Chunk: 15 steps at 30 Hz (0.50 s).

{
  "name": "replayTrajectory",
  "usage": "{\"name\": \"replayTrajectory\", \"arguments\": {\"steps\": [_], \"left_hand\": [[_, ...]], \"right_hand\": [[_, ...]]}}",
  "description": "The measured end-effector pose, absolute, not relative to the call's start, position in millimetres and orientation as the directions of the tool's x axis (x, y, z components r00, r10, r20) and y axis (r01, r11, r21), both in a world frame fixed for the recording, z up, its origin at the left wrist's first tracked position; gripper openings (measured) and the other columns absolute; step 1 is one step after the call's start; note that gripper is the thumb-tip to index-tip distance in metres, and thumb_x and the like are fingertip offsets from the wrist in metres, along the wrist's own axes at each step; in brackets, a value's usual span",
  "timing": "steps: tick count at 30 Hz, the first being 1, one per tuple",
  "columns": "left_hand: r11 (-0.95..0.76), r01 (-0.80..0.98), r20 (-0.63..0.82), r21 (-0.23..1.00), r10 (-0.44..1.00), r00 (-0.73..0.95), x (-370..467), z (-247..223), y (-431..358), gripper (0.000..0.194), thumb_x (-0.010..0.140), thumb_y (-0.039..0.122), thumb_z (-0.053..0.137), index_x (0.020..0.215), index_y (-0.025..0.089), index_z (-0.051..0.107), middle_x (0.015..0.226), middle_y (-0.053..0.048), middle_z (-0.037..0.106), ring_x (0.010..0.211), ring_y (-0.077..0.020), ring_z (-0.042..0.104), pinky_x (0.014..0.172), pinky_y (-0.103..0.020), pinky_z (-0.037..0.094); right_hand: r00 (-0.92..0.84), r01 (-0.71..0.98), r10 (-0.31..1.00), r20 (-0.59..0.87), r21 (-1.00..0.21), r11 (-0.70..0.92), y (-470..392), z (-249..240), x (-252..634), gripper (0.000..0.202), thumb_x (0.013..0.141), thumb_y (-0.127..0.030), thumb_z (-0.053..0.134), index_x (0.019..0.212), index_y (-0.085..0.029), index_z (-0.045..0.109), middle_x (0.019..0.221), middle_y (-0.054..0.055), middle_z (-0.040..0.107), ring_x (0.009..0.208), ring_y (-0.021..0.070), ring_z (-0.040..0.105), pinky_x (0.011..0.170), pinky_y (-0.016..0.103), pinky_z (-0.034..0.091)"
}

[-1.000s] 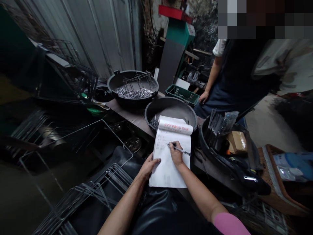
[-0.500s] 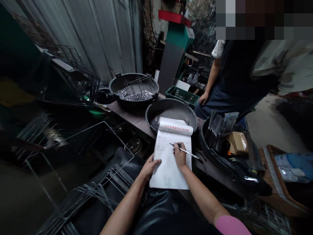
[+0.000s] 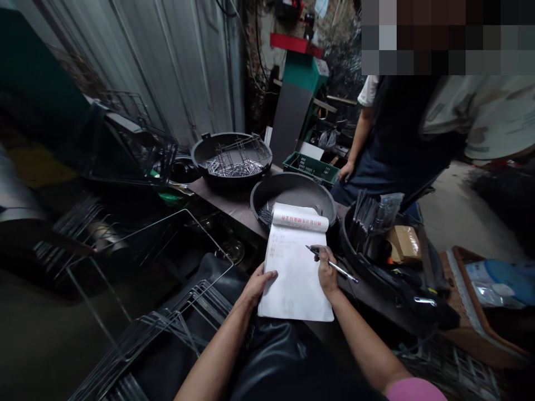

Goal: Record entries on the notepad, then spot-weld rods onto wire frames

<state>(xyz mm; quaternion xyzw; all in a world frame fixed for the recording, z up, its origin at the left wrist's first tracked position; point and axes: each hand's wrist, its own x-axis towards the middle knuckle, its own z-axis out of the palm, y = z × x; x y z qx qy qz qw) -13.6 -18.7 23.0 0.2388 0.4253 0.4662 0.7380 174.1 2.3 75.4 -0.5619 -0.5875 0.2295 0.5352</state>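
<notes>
A white notepad (image 3: 295,289) with handwriting on its upper left lies tilted before me, its top page rolled over and showing red printed characters. My left hand (image 3: 258,283) grips the pad's left edge, thumb on the page and fingers hidden beneath. In my right hand (image 3: 328,273) is a silver pen (image 3: 343,270), pinched between thumb and fingers. Its tip points to the upper left, over the right part of the page. Behind the pad stands a dark round pan (image 3: 292,186) with thin metal pieces in it.
Another pan (image 3: 204,150) holds shiny metal pieces and a wire rack. Bent wire frames (image 3: 179,317) crowd my left. At right are a black tub (image 3: 349,239) with rods and a box, and a wicker basket (image 3: 460,278). A person (image 3: 388,139) stands beyond a green crate (image 3: 292,161).
My right hand has moved right with the pen, away from the written lines toward the page's right edge. My left hand keeps its hold on the notepad. The view has shifted slightly.
</notes>
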Motion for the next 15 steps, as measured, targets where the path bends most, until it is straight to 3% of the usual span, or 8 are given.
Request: {"name": "replayTrajectory", "arguments": {"steps": [4, 11, 15], "left_hand": [[0.444, -0.487, -0.407, 0.752, 0.894, 0.187, -14, 25, -20, 0.052, 0.056, 0.019, 0.067, 0.106, 0.014, 0.053, 0.087, -0.008, 0.066, 0.069, -0.0195, 0.061, 0.063, -0.029, 0.047], [0.427, -0.487, -0.389, 0.762, 0.903, 0.183, -14, 27, -22, 0.054, 0.058, 0.019, 0.067, 0.108, 0.012, 0.05, 0.092, -0.01, 0.065, 0.069, -0.0189, 0.061, 0.063, -0.029, 0.047], [0.433, -0.477, -0.395, 0.765, 0.9, 0.184, -14, 28, -22, 0.055, 0.057, 0.019, 0.067, 0.109, 0.013, 0.05, 0.093, -0.01, 0.065, 0.071, -0.0195, 0.061, 0.063, -0.028, 0.047]], "right_hand": [[0.187, 0.558, 0.843, 0.504, -0.761, 0.332, 1, 78, 186, 0.036, 0.085, -0.036, 0.034, 0.06, -0.017, 0.052, 0.083, 0.005, 0.052, 0.072, 0.0143, 0.052, 0.067, 0.028, 0.043], [0.247, 0.704, 0.847, 0.47, -0.688, 0.177, 5, 71, 224, 0.03, 0.082, -0.038, 0.04, 0.092, -0.015, 0.057, 0.084, 0.007, 0.059, 0.066, 0.0153, 0.054, 0.067, 0.03, 0.044], [0.316, 0.743, 0.868, 0.383, -0.669, 0.025, 9, 53, 249, 0.038, 0.078, -0.045, 0.041, 0.09, -0.013, 0.06, 0.08, 0.01, 0.062, 0.073, 0.0198, 0.057, 0.068, 0.031, 0.043]]}}
